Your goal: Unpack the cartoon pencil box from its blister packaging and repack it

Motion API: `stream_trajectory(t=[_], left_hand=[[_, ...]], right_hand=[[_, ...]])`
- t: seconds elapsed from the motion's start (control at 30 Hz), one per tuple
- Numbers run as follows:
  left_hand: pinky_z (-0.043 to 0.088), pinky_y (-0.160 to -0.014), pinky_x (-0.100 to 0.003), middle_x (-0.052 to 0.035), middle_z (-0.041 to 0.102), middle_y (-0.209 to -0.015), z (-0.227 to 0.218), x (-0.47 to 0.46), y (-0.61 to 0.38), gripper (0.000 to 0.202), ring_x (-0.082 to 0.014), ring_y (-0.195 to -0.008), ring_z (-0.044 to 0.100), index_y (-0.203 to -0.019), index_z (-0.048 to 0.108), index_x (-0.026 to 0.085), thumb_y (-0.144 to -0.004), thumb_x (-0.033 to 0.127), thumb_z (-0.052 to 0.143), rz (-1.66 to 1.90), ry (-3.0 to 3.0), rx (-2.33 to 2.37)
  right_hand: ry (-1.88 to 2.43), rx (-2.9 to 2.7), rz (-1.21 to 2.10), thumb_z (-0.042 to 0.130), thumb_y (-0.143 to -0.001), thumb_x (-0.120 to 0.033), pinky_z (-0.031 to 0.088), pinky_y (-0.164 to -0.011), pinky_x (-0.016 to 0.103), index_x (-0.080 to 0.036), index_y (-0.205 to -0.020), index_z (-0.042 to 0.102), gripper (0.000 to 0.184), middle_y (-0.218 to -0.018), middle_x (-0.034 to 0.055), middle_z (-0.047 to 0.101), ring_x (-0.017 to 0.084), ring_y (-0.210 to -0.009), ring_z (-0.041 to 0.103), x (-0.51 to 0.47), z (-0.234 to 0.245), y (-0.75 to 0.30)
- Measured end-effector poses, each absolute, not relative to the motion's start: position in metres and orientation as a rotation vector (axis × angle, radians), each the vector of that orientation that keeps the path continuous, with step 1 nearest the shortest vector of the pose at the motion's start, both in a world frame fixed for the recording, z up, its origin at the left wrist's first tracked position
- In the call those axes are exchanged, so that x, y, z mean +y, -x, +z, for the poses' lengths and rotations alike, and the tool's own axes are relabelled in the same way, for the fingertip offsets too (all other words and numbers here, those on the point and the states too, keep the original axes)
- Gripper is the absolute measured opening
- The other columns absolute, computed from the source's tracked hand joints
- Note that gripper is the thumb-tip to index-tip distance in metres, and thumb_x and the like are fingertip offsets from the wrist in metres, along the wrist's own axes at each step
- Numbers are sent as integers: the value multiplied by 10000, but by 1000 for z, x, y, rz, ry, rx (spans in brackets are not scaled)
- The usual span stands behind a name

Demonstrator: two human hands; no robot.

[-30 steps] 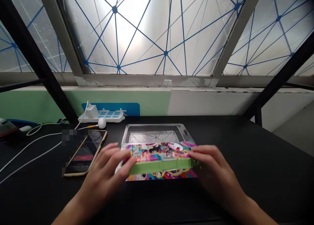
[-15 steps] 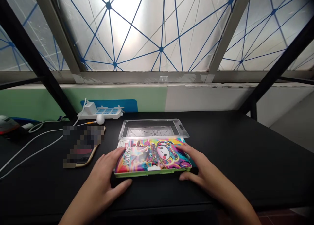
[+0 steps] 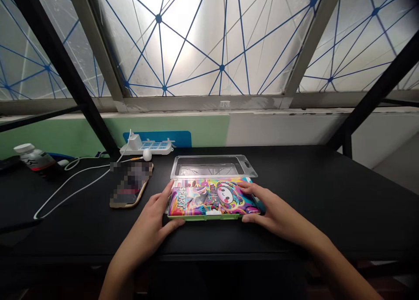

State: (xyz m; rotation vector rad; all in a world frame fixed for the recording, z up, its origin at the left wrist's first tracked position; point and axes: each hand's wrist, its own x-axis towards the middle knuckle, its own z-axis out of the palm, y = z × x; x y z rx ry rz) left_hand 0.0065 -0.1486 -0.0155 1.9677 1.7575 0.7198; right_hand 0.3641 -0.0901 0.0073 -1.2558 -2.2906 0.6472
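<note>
A colourful pencil case (image 3: 209, 199) with a cartoon face, the word SPORT and a green lower edge lies flat on the black desk. My left hand (image 3: 157, 219) is curved around its left end, fingers along the side and thumb at the front edge. At the right end, my right hand (image 3: 268, 206) has its fingertips on the top and its thumb by the front edge. Directly behind the case is a clear plastic packaging tray (image 3: 212, 165). A printed card partly shows between the tray and the case.
Left of the case lie a phone (image 3: 131, 186), its screen pixelated, and a looping white cable (image 3: 70, 195). A power strip (image 3: 150, 147) stands at the back against the wall. A bottle (image 3: 37, 158) is at the far left. Black metal bars (image 3: 65, 69) slant up on both sides before the window.
The view has shifted, so the scene sits farther right and the bottle shows fully. My left thumb has come in against the case's front edge; my right thumb is also closer.
</note>
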Motion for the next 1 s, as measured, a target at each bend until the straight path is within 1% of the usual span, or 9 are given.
stream_trajectory(t=[0.07,0.17,0.27,0.33,0.53,0.63,0.73,0.83,1.0], left_hand=[[343,-1176,-521,-111,403,-1579,-14,-149,-8,883,-308,-1434,426,-1630,93,381,-939,455,638,729,-1956,1750],[349,-1169,-509,-110,434,-1557,-10,-150,-9,906,-309,-1440,418,-1633,91,372,-926,464,650,708,-1942,1740],[373,-1150,-493,-108,465,-1540,-8,-151,-9,927,-317,-1444,416,-1636,82,365,-915,465,656,697,-1936,1750],[391,-1133,-490,-112,468,-1539,-7,-152,-8,944,-326,-1429,436,-1637,71,364,-908,469,660,705,-1944,1761],[387,-1122,-507,-118,497,-1522,-9,-152,-7,941,-340,-1420,447,-1639,38,356,-923,499,632,728,-1963,1754],[355,-1137,-531,-118,533,-1502,-10,-149,-8,927,-339,-1429,433,-1639,3,330,-948,529,588,749,-1935,1748],[339,-1147,-549,-112,542,-1489,-11,-147,-8,776,-334,-1410,447,-1625,174,322,-976,560,525,779,-1917,1774],[383,-1128,-529,-98,557,-1453,-13,-146,-8,579,-317,-1361,492,-1533,413,325,-1004,554,464,805,-1922,1794],[398,-1114,-529,-93,592,-1402,-11,-145,-9,514,-305,-1320,511,-1475,491,307,-1020,539,441,821,-1994,1751]], right_hand=[[1249,-2265,675,742,-827,-524,513,-999,512,-296,-1359,578,602,-1357,107,663,346,-1225,620,-85,13,-364],[1301,-2097,709,576,-926,-587,559,-790,409,-254,-1082,688,384,-1020,57,745,270,-907,696,-73,12,-361],[1345,-1907,768,414,-981,-638,501,-588,340,-226,-867,649,488,-726,21,652,211,-654,621,-57,5,-356],[1378,-1845,754,423,-972,-653,468,-545,329,-230,-848,619,483,-685,11,615,207,-621,592,-50,0,-351],[1260,-1744,736,493,-971,-594,544,-713,358,-259,-1114,544,368,-974,49,708,239,-846,679,-58,-8,-358],[1130,-1920,664,513,-951,-612,546,-909,431,-267,-1265,535,467,-1241,98,665,287,-1100,663,-81,-10,-367],[1171,-2119,564,707,-838,-573,482,-1055,516,-292,-1389,481,659,-1426,113,579,340,-1298,565,-102,-12,-369],[1248,-2129,452,718,-860,-446,479,-1071,528,-313,-1389,502,586,-1427,96,595,329,-1306,568,-109,-12,-365],[1319,-1991,371,629,-913,-467,564,-923,454,-289,-1272,602,401,-1266,91,693,314,-1130,677,-102,-10,-358]])
